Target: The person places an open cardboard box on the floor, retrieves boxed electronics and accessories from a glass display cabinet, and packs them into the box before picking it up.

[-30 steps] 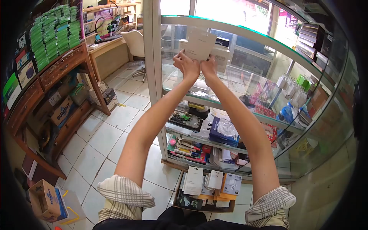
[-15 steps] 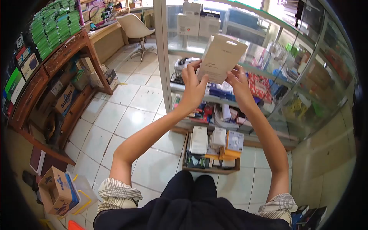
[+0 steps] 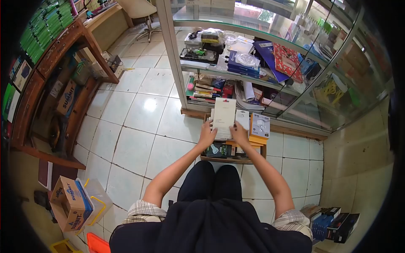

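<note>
A flat white retail box (image 3: 225, 114) with a hang hole at its top is held between both my hands, low over an open carton (image 3: 234, 160) on the floor. My left hand (image 3: 207, 134) is closed on the box's lower left edge. At its lower right edge, my right hand (image 3: 239, 134) grips the same box. Packed in the carton are another white box (image 3: 242, 119), a grey and yellow box (image 3: 260, 125) and a dark green-marked pack (image 3: 219, 149). The held box covers part of the carton's contents.
A glass display cabinet (image 3: 253, 71) with books, papers and cables stands just beyond the carton. To the left is a wooden shelf unit (image 3: 69, 139). A brown SUMMIT carton (image 3: 69, 204) sits at the lower left, and several dark boxes (image 3: 335, 223) lie at lower right.
Both hands have come down with the white box, from in front of the glass cabinet to over the carton. The view has tilted further down.
</note>
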{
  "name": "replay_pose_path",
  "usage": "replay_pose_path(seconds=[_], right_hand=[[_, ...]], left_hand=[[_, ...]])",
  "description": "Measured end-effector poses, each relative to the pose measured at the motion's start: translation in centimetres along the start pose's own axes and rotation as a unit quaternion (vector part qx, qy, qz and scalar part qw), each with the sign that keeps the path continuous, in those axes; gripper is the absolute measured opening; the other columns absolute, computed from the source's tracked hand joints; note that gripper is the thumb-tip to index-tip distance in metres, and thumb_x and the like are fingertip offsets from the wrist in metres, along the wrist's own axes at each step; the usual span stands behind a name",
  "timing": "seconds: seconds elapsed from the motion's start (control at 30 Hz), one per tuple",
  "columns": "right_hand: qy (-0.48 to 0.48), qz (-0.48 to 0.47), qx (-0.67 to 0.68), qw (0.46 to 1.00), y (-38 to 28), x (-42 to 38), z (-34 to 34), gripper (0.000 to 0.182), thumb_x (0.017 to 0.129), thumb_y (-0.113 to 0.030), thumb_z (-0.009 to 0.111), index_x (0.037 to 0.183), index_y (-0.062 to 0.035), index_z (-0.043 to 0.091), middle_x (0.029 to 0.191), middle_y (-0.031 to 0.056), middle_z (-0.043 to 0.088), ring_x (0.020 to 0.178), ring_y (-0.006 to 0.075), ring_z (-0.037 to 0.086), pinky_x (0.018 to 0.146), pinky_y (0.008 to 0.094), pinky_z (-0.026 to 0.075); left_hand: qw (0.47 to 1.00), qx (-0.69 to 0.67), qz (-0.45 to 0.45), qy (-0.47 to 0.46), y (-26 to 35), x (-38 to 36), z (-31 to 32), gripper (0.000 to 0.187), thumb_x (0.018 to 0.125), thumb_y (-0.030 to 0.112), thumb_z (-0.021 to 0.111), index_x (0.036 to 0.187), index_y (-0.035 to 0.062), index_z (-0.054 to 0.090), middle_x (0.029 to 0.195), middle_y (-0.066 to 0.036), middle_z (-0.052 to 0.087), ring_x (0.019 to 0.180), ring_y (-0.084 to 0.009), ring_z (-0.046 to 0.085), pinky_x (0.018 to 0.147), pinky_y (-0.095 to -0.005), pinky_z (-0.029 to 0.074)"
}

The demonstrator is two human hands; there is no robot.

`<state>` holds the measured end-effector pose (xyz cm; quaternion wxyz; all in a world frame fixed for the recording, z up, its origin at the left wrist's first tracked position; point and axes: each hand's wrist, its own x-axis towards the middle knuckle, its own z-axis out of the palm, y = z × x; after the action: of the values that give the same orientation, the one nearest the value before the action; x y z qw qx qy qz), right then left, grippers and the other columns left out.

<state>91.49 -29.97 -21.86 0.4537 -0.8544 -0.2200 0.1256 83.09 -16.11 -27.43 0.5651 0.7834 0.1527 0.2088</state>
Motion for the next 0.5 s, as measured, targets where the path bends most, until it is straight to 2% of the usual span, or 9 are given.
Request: replay_pose_path(seconds=[0.07,0.17,0.2,0.23,0.3,0.33,0.37,0.43,0.5], right_hand=[[-0.030,-0.004,-0.025,0.999,3.9,1.0,3.1,0.033,0.075,-0.016,0.057,0.103,-0.0010,0.050,0.092,0.0189,0.058,0.080,0.0316,0.057,0.072,0.0363,0.044],[-0.021,-0.044,-0.062,0.997,7.3,1.5,6.1,0.033,0.072,-0.012,0.058,0.101,-0.0005,0.051,0.090,0.0198,0.058,0.083,0.0341,0.055,0.074,0.0389,0.043],[-0.030,-0.037,-0.074,0.996,7.5,1.5,6.3,0.036,0.069,-0.011,0.060,0.102,-0.0001,0.051,0.092,0.0217,0.055,0.090,0.0358,0.052,0.079,0.0407,0.040],[-0.031,-0.035,-0.074,0.996,7.7,1.4,6.6,0.036,0.069,-0.011,0.060,0.102,-0.0001,0.051,0.092,0.0217,0.055,0.090,0.0358,0.052,0.079,0.0407,0.040],[-0.036,-0.022,-0.063,0.997,7.7,1.4,6.9,0.042,0.068,-0.007,0.059,0.106,0.0046,0.047,0.101,0.0267,0.045,0.097,0.0409,0.044,0.087,0.0425,0.035],[-0.040,-0.006,-0.050,0.998,7.2,1.3,6.7,0.043,0.068,-0.005,0.059,0.107,0.0057,0.046,0.104,0.0276,0.041,0.099,0.0407,0.042,0.087,0.0414,0.035],[-0.033,-0.025,-0.044,0.998,6.6,1.1,6.4,0.046,0.067,-0.003,0.059,0.109,0.0070,0.044,0.103,0.0266,0.042,0.096,0.0402,0.044,0.087,0.0406,0.036],[-0.010,-0.042,-0.076,0.996,7.0,1.0,6.7,0.046,0.070,-0.009,0.060,0.110,0.0061,0.043,0.103,0.0271,0.042,0.098,0.0407,0.044,0.088,0.0406,0.035],[-0.013,-0.046,-0.078,0.996,7.2,0.9,6.8,0.050,0.070,-0.009,0.060,0.113,0.0065,0.040,0.105,0.0274,0.040,0.099,0.0408,0.042,0.088,0.0406,0.035]], left_hand=[[0.995,0.059,-0.073,0.023,-1.9,-0.5,0.2,0.044,0.076,0.014,0.056,0.113,-0.0008,0.037,0.104,-0.021,0.042,0.095,-0.0309,0.046,0.081,-0.0374,0.040],[0.991,0.074,-0.116,-0.002,-2.8,-0.6,-0.1,0.048,0.074,0.015,0.058,0.113,-0.0015,0.037,0.103,-0.023,0.043,0.093,-0.0319,0.047,0.080,-0.0381,0.040],[0.990,0.074,-0.119,-0.003,-3.2,-0.7,-0.2,0.048,0.074,0.015,0.058,0.113,-0.0015,0.037,0.103,-0.023,0.043,0.093,-0.0319,0.047,0.080,-0.0381,0.040],[0.987,0.112,-0.112,-0.011,-3.4,-0.9,-0.2,0.049,0.072,0.014,0.061,0.113,-0.0015,0.037,0.101,-0.022,0.044,0.092,-0.0321,0.047,0.079,-0.0383,0.040],[0.984,0.150,-0.099,-0.019,-3.7,-1.2,-0.1,0.051,0.071,0.014,0.063,0.112,-0.0016,0.037,0.099,-0.022,0.045,0.091,-0.0322,0.048,0.079,-0.0385,0.040],[0.983,0.162,-0.091,-0.013,-3.7,-1.2,-0.1,0.052,0.069,0.013,0.064,0.111,-0.0014,0.037,0.098,-0.022,0.046,0.091,-0.0324,0.048,0.079,-0.0383,0.040],[0.981,0.174,-0.081,-0.005,-3.6,-1.0,-0.1,0.054,0.067,0.013,0.066,0.110,-0.0011,0.037,0.097,-0.021,0.047,0.090,-0.0326,0.048,0.079,-0.0382,0.040],[0.982,0.158,-0.098,-0.006,-3.2,-0.8,-0.2,0.053,0.066,0.010,0.067,0.109,-0.0007,0.038,0.096,-0.021,0.048,0.091,-0.0332,0.048,0.079,-0.0384,0.040],[0.983,0.150,-0.103,-0.008,-3.2,-0.9,-0.1,0.053,0.067,0.012,0.066,0.110,-0.0011,0.038,0.097,-0.021,0.048,0.094,-0.0335,0.046,0.081,-0.0385,0.039]])
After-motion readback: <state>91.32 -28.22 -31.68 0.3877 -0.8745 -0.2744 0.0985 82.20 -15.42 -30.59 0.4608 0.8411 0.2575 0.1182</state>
